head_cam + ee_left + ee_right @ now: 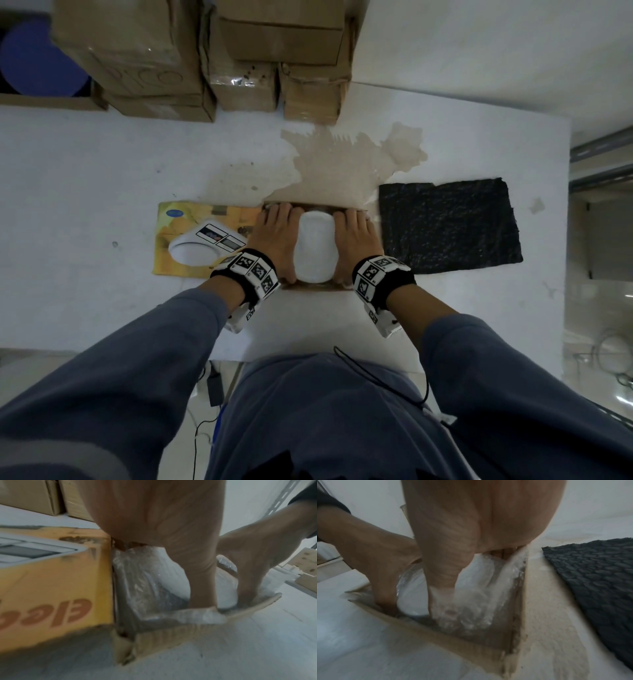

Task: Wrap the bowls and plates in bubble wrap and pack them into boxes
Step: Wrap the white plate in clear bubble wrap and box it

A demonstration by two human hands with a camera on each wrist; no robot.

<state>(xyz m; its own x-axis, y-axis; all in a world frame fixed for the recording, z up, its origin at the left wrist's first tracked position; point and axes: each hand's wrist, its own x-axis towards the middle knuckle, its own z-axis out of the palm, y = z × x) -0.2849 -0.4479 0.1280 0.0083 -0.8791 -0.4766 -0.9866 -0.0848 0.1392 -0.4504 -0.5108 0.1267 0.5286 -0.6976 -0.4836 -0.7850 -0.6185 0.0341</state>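
While both hands, left [274,236] and right [356,240], clamp the wrapped dish [315,250], box walls [518,601] crowd their fingers.

You can read only one piece of text: on the yellow flap [56,588] of the box, in the left wrist view, big orange-red letters stand upside down and seem to spell "elec", cut off by the picture edge. The wristbands [251,270] carry black-and-white square code patterns, not words. The print on the brown cartons [144,75] is too blurred to read.
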